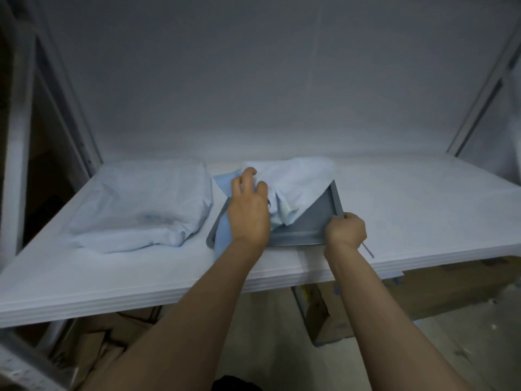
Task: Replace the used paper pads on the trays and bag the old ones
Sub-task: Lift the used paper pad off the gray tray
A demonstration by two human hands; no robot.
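Head view is showing the used paper pad point(296, 187), a pale blue sheet, lying half gathered on a grey tray point(324, 210) that is sitting near the front edge of the shelf point(423, 198). The left hand point(248, 210) is lying on the pad's near left part with its fingers curled, bunching the sheet into soft folds. This is leaving the tray's right floor bare, while a flatter blue part is hanging over the near left corner. The right hand point(345, 230) is gripping the tray's near right corner, fingers wrapped round the rim, seemingly pinning it in place.

The pad is looking light, limp and easy to crumple, and probably easy to tear if tugged by one edge. Gathering it into a fist from the middle is looking like the safer hold. The tray is looking stiff, and it may be sliding readily on the smooth white surface, so holding it at the rim is making sense.

Just beside the tray on the left, a crumpled pale blue bundle point(141, 204) is lying on the shelf; whether it is a bag or more pads I cannot tell. A thin clear rod point(368, 251) is lying by the right wrist. Cardboard boxes point(451, 289) are sitting below the shelf.
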